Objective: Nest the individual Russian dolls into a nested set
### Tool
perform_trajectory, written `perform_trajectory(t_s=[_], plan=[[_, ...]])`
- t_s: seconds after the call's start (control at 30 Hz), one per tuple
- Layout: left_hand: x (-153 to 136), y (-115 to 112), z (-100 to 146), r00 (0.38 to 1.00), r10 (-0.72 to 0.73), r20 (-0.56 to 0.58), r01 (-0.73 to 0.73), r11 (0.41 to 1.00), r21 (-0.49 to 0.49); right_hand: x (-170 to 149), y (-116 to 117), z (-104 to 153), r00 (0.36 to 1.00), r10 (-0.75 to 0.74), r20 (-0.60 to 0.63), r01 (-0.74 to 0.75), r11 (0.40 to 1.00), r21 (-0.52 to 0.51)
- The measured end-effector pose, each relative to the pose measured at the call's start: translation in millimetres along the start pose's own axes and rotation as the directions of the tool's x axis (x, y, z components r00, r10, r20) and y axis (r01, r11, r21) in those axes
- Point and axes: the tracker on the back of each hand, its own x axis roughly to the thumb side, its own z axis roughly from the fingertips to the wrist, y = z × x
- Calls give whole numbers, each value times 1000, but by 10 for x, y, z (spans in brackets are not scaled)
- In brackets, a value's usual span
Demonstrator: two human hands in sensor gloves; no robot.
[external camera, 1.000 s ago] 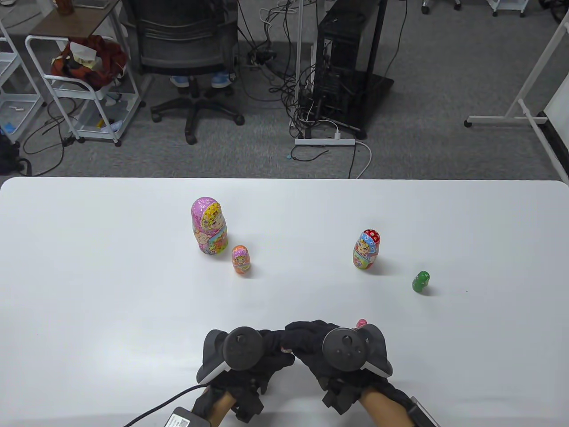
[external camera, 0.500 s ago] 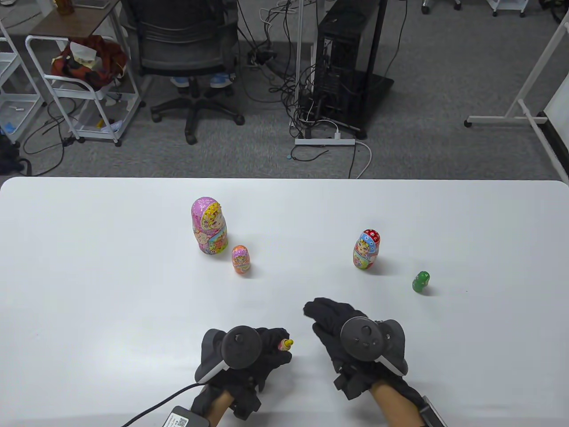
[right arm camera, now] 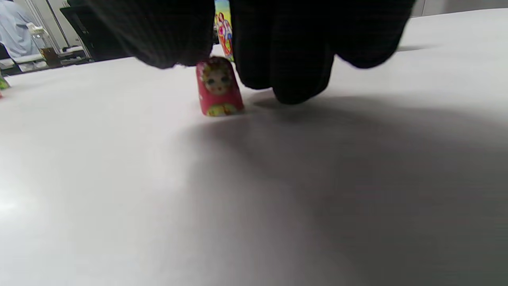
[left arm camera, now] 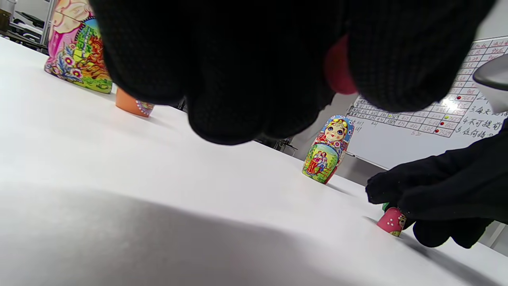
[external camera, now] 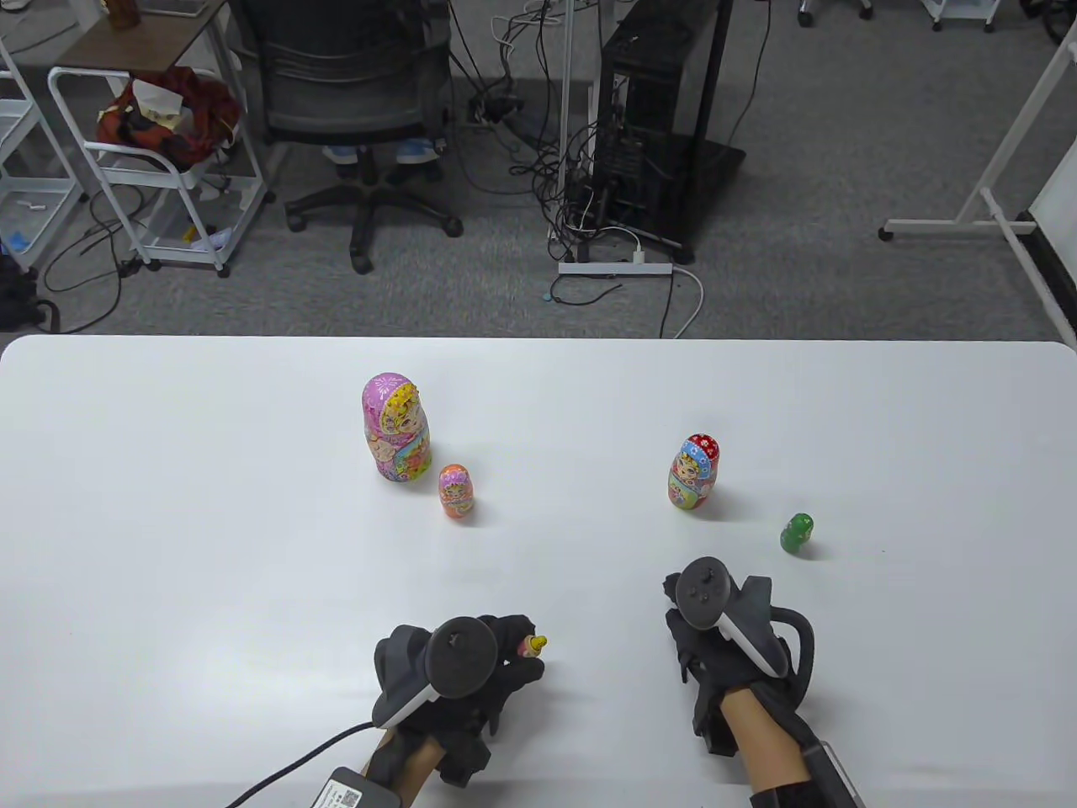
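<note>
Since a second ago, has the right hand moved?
Yes. The right hand has moved right and away from the left hand, toward the green doll.

The left hand (external camera: 471,673) is curled closed, knuckles low over the table. The right hand (external camera: 707,640) reaches forward, fingertips (right arm camera: 293,79) pointing down (nearly touching the surface).

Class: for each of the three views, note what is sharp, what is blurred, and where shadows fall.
Table view: evenly lit and sharp, the big pink doll casting only a faint shadow. Left wrist view: the gloved fingers are a dark blur, the red-and-blue doll crisp. Right wrist view: the small red doll is soft, a broad shadow on the table.
</note>
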Motion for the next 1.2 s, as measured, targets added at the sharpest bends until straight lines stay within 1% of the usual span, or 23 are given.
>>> perform_trajectory(t_s=[0.1, 0.33, 0.47, 0.53, 0.6, 0.63, 0.7, 0.77, 0.87, 0.97, 1.03, 1.13, 1.2], plan=[[4, -4, 0, 1000, -1, 3, 1, 1000, -1, 10, 19, -10, 999, 39, -5, -39, 999, -30], [-3, -5, 0, 1000, -9, 1, 9, 1000, -1, 12, 23, -9, 999, 38, -5, -38, 998, -44], [-3, -6, 1, 1000, -15, -2, 15, 1000, 0, 69, 2, 21, 994, 109, 24, -106, 989, -100], [-2, -2, 3, 1000, -24, -2, 24, 1000, 4, 148, -38, 79, 994, 62, 91, -52, 992, -113], [-3, -2, 3, 1000, -26, -2, 26, 1000, 6, 273, -100, 159, 973, -91, 214, 113, 989, -93], [-3, -1, 2, 1000, -26, -2, 26, 1000, 6, 331, -127, 198, 950, -158, 269, 186, 979, -79], [-4, -3, 2, 1000, -26, -3, 27, 1000, 8, 451, -181, 289, 878, -278, 389, 314, 949, -31], [-4, -8, 1, 1000, -28, -3, 28, 1000, 3, 544, -214, 376, 819, -338, 464, 384, 923, -4], [6, -10, -1, 999, -35, 8, 35, 999, -2, 640, -233, 470, 765, -360, 534, 420, 908, 11], [12, -19, -1, 999, -33, 12, 34, 999, -7, 694, -225, 513, 741, -370, 560, 424, 905, 37], [20, -24, -3, 999, -31, 18, 31, 999, -11, 722, -210, 529, 737, -363, 570, 418, 908, 38], [51, -27, 1, 999, -32, 30, 32, 999, -12, 752, -190, 547, 757, -320, 569, 384, 923, 9], [68, -29, 4, 999, -33, 37, 34, 999, -12, 766, -173, 550, 751, -322, 577, 377, 926, 25]])
